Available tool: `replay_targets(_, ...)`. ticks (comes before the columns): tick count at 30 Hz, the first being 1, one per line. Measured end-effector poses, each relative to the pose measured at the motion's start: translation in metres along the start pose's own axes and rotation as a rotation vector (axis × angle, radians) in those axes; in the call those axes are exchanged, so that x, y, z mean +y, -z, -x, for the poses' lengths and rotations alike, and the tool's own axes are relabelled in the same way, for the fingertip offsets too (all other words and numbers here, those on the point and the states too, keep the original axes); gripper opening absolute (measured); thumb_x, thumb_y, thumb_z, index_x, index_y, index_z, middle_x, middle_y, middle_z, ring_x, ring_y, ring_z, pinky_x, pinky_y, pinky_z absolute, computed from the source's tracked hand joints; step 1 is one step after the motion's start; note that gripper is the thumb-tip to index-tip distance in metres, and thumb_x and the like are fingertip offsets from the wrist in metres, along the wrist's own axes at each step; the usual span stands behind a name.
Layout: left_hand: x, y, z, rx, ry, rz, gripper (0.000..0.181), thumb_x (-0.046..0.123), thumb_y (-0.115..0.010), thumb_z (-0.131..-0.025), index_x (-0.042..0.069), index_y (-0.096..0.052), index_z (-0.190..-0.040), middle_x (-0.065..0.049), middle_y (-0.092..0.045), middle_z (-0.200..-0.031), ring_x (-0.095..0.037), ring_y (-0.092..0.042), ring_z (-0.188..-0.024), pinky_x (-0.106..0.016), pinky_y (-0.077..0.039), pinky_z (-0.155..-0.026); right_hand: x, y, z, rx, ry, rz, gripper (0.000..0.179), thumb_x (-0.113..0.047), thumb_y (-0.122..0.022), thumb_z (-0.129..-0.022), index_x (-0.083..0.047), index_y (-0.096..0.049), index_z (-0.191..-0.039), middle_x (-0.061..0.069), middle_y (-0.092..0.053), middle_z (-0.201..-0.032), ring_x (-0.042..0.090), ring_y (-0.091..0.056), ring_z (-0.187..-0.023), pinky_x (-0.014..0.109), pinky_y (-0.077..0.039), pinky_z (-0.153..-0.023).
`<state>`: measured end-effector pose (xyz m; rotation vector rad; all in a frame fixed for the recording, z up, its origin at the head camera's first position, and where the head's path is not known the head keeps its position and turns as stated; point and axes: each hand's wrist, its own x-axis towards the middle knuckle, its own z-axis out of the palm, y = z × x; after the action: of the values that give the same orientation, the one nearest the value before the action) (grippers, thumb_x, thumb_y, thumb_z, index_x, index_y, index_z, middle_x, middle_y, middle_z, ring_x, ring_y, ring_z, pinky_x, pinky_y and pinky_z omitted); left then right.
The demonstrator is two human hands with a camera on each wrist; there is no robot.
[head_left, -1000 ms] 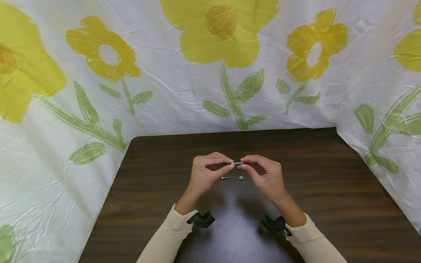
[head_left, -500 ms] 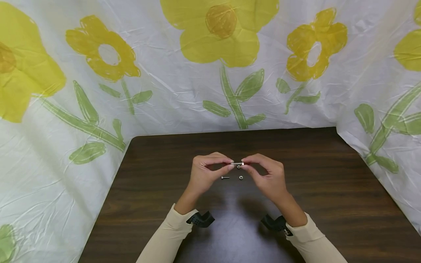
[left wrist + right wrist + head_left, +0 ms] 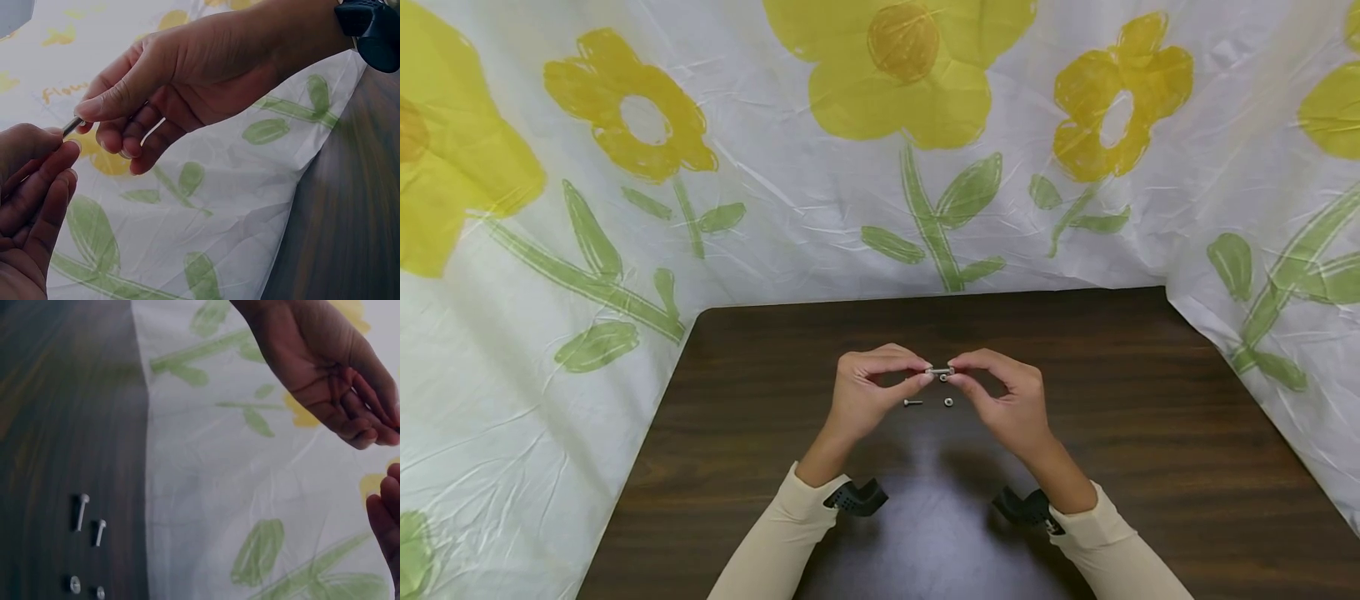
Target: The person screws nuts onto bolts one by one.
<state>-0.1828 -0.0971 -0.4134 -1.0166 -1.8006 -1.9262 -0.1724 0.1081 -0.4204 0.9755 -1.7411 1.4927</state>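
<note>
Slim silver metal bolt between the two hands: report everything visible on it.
The slim silver metal bolt looks like shiny steel, with a straight narrow shaft. A wider part shows at its right end in the head view; too small to tell if head or nut. Threads aren't resolvable. It lies nearly horizontal in that view, held above the dark brown wood-grain table. The bare left hand pinches one end, the bare right hand the other; fingertips partly cover both ends.
</note>
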Motion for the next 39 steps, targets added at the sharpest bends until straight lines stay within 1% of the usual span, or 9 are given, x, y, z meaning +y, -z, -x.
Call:
replay_targets(6, -0.003, 0.0, -0.001, -0.011, -0.025, -0.028, 0.016, -0.015, -0.082, -0.076, -0.008, -0.077, -0.089, -0.017, -0.074, -0.084, -0.022, -0.069, -0.079, -0.032, -0.06, -0.07, 0.0, 0.0, -0.001, -0.021, 0.016, 0.046, 0.013, -0.003, -0.079, -0.087, 0.002, -0.073, -0.098, 0.013, -0.073, -0.087, 0.014, -0.07, -0.079, 0.021, -0.056, -0.076)
replay_targets(12, -0.005, 0.0, 0.0, -0.013, -0.039, -0.05, 0.015, -0.012, -0.083, -0.076, -0.007, -0.077, -0.089, -0.015, -0.074, -0.084, -0.022, -0.069, -0.078, -0.035, -0.06, -0.069, 0.0, 0.0, -0.001, -0.054, 0.044, 0.106, 0.022, -0.022, -0.07, -0.098, 0.0, -0.072, -0.096, 0.008, -0.072, -0.086, 0.017, -0.068, -0.074, 0.022, -0.056, -0.074)
replay_targets(16, -0.005, 0.0, 0.0, -0.025, -0.038, -0.042, 0.015, -0.013, -0.082, -0.076, -0.007, -0.077, -0.089, -0.015, -0.074, -0.084, -0.022, -0.069, -0.079, -0.04, -0.06, -0.068, 0.0, 0.0, 0.0, -0.078, 0.037, 0.145, 0.027, -0.028, -0.064, -0.102, -0.003, -0.07, -0.094, 0.004, -0.07, -0.084, 0.015, -0.064, -0.071, 0.023, -0.054, -0.07)
replay_targets(20, -0.006, -0.001, 0.002, -0.036, -0.033, -0.044, 0.017, -0.016, -0.081, -0.075, -0.007, -0.077, -0.089, -0.016, -0.074, -0.084, -0.021, -0.07, -0.08, -0.041, -0.06, -0.068, -0.001, -0.001, 0.002, -0.095, -0.016, 0.16, 0.026, -0.029, -0.062, -0.104, -0.007, -0.067, -0.09, 0.0, -0.067, -0.08, 0.01, -0.06, -0.067, 0.022, -0.051, -0.064)
replay_targets(25, -0.002, -0.004, 0.002, -0.048, -0.038, -0.074, 0.02, -0.02, -0.081, -0.072, -0.009, -0.076, -0.087, -0.018, -0.074, -0.082, -0.022, -0.069, -0.081, -0.034, -0.06, -0.069, -0.003, -0.002, 0.005, -0.082, -0.113, 0.14, 0.018, -0.009, -0.065, -0.099, -0.012, -0.063, -0.081, -0.005, -0.061, -0.07, 0.006, -0.05, -0.059, 0.023, -0.043, -0.053)
replay_targets(28, 0.007, -0.006, 0.0, -0.049, -0.048, -0.08, 0.019, -0.022, -0.08, -0.071, -0.01, -0.075, -0.086, -0.019, -0.073, -0.081, -0.023, -0.069, -0.079, -0.035, -0.06, -0.068, -0.004, -0.004, 0.006, -0.059, -0.167, 0.123, 0.027, 0.002, -0.065, -0.094, -0.014, -0.059, -0.074, -0.006, -0.054, -0.064, 0.006, -0.045, -0.055, 0.023, -0.038, -0.05)
replay_targets(33, 0.022, -0.011, -0.005, -0.052, -0.078, -0.082, 0.018, -0.022, -0.079, -0.071, -0.01, -0.075, -0.084, -0.02, -0.072, -0.079, -0.023, -0.069, -0.077, -0.038, -0.059, -0.067, -0.008, -0.008, 0.007, -0.022, -0.254, 0.058, 0.041, 0.005, -0.061, -0.097, -0.016, -0.052, -0.062, -0.006, -0.046, -0.054, 0.005, -0.039, -0.048, 0.022, -0.032, -0.044)
replay_targets(38, 0.022, -0.013, -0.004, -0.051, -0.079, -0.065, 0.018, -0.023, -0.079, -0.071, -0.011, -0.075, -0.084, -0.02, -0.073, -0.079, -0.025, -0.069, -0.078, -0.033, -0.059, -0.071, -0.012, -0.01, 0.006, -0.001, -0.331, -0.028, 0.052, 0.002, -0.057, -0.102, -0.015, -0.047, -0.053, -0.006, -0.042, -0.048, 0.008, -0.038, -0.043, 0.024, -0.03, -0.041)
replay_targets(39, 0.018, -0.012, -0.003, -0.05, -0.078, -0.058, 0.018, -0.022, -0.079, -0.072, -0.01, -0.075, -0.084, -0.019, -0.073, -0.079, -0.024, -0.069, -0.078, -0.033, -0.059, -0.071, -0.013, -0.01, 0.006, -0.002, -0.348, -0.035, 0.053, 0.0, -0.056, -0.102, -0.016, -0.047, -0.052, -0.006, -0.043, -0.048, 0.009, -0.038, -0.042, 0.025, -0.031, -0.041)
